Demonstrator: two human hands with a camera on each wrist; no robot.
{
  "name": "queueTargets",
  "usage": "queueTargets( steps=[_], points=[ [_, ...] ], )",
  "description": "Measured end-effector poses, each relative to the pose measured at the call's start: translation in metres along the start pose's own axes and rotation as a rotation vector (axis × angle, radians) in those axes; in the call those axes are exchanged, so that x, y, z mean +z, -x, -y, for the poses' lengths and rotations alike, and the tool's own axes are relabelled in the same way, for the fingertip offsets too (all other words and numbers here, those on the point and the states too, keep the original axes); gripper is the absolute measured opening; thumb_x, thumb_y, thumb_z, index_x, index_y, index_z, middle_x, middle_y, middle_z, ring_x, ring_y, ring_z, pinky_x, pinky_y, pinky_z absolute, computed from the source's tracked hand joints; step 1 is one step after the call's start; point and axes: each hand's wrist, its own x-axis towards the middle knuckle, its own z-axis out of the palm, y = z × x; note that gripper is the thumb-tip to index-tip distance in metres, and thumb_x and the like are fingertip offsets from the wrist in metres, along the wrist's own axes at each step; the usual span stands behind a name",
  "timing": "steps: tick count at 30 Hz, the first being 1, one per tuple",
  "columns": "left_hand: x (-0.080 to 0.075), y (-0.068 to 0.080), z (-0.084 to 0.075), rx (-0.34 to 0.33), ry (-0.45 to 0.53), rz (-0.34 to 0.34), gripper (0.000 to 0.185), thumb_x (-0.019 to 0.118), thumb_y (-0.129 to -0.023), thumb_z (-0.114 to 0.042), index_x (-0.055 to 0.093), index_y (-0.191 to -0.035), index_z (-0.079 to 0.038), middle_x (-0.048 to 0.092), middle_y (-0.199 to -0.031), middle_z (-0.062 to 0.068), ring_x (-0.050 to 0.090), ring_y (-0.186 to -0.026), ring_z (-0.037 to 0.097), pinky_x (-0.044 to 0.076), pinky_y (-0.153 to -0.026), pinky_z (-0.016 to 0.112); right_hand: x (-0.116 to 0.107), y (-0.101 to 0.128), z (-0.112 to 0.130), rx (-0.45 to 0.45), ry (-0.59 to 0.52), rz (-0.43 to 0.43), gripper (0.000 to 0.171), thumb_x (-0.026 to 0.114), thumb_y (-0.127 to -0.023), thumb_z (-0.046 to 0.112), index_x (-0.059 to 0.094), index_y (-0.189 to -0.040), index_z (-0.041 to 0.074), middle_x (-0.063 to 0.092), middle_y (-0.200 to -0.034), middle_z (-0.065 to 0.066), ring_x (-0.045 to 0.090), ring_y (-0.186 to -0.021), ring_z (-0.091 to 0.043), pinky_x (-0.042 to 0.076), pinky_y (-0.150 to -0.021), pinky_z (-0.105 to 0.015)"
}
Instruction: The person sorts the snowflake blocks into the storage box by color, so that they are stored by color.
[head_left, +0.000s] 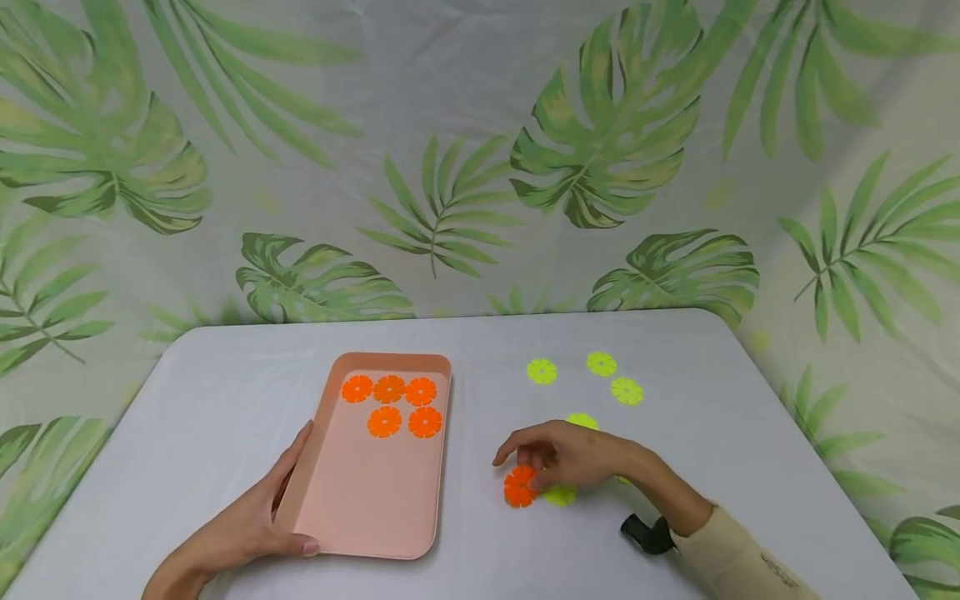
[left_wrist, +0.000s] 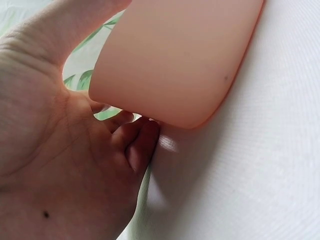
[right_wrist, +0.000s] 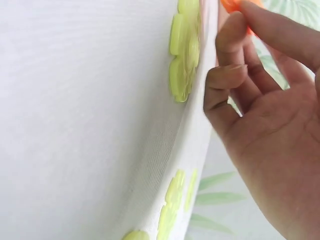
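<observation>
Your left hand (head_left: 247, 521) lies near the front left of the table, palm turned inward, thumb stretched forward along the front edge of what it holds and the other fingers (left_wrist: 137, 145) curled underneath; its forearm runs off the front edge. Your right hand (head_left: 570, 457) hovers low right of centre, knuckles up, wrist bent, fingers (right_wrist: 225, 80) curled down and pinching at their tips; its sleeved forearm angles back toward the front right corner.
</observation>
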Motion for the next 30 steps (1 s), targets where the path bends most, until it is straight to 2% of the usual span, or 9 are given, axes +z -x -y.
queueTargets(
  steps=[6, 9, 14, 17, 20, 25, 30],
  points=[
    [0.0, 0.001, 0.0, -0.024, 0.005, 0.004, 0.13, 0.088, -0.078, -0.011, -0.003, -0.168, -0.034, 0.001, -0.175, 0.021, 0.033, -0.135, -0.018, 0.031, -0.102, 0.004, -0.004, -0.011, -0.001, -0.014, -0.025, -0.1, 0.044, 0.065, -0.093, -0.005, 0.069, -0.132, 0.014, 0.054, -0.088, -0.001, 0.047, -0.074, -0.004, 0.042, -0.068, -0.018],
    [0.001, 0.001, 0.0, -0.034, 0.011, 0.004, 0.13, 0.088, -0.078, -0.012, -0.003, -0.168, -0.034, 0.0, -0.175, 0.02, 0.033, -0.135, -0.018, 0.031, -0.102, 0.004, -0.005, -0.017, 0.0, -0.006, -0.032, -0.155, 0.04, 0.066, -0.093, -0.003, 0.069, -0.129, 0.013, 0.057, -0.094, -0.003, 0.046, -0.073, -0.007, 0.041, -0.069, -0.019],
    [0.0, 0.002, 0.0, -0.033, 0.016, 0.007, 0.13, 0.088, -0.078, -0.011, -0.003, -0.168, -0.035, 0.0, -0.175, 0.021, 0.033, -0.134, -0.018, 0.032, -0.102, 0.004, -0.005, -0.029, 0.005, 0.007, -0.085, -0.2, 0.038, 0.062, -0.095, -0.004, 0.068, -0.128, 0.012, 0.061, -0.11, -0.012, 0.062, -0.077, -0.021, 0.052, -0.07, -0.024],
    [-0.001, 0.003, 0.002, -0.027, 0.02, 0.009, 0.131, 0.087, -0.078, -0.01, -0.003, -0.168, -0.035, 0.0, -0.175, 0.021, 0.034, -0.135, -0.018, 0.032, -0.102, 0.004, -0.004, -0.038, 0.011, 0.012, -0.122, -0.228, 0.037, 0.06, -0.096, -0.004, 0.068, -0.128, 0.011, 0.059, -0.108, -0.013, 0.065, -0.074, -0.032, 0.052, -0.067, -0.024],
    [-0.001, 0.004, 0.003, -0.019, 0.023, 0.013, 0.131, 0.087, -0.078, -0.009, -0.004, -0.168, -0.035, -0.001, -0.174, 0.022, 0.033, -0.135, -0.019, 0.031, -0.102, 0.004, -0.004, -0.048, 0.016, 0.016, -0.125, -0.274, 0.035, 0.062, -0.096, -0.002, 0.068, -0.127, 0.012, 0.06, -0.106, -0.012, 0.066, -0.075, -0.035, 0.049, -0.067, -0.023],
    [-0.001, 0.006, 0.002, -0.005, 0.021, 0.019, 0.13, 0.086, -0.078, -0.009, -0.004, -0.168, -0.033, -0.001, -0.174, 0.022, 0.033, -0.136, -0.018, 0.031, -0.102, 0.004, -0.003, -0.062, 0.026, 0.011, -0.122, -0.364, 0.031, 0.063, -0.096, 0.001, 0.068, -0.125, 0.013, 0.063, -0.1, -0.01, 0.068, -0.08, -0.04, 0.057, -0.071, -0.035],
    [-0.003, 0.006, 0.004, 0.005, 0.016, 0.018, 0.13, 0.086, -0.078, -0.008, -0.004, -0.168, -0.034, 0.0, -0.175, 0.022, 0.034, -0.136, -0.016, 0.032, -0.102, 0.005, -0.002, -0.075, 0.033, -0.044, -0.094, -0.417, 0.033, 0.064, -0.097, 0.002, 0.069, -0.128, 0.012, 0.067, -0.099, -0.01, 0.063, -0.085, -0.039, 0.052, -0.072, -0.029]
  ],
)
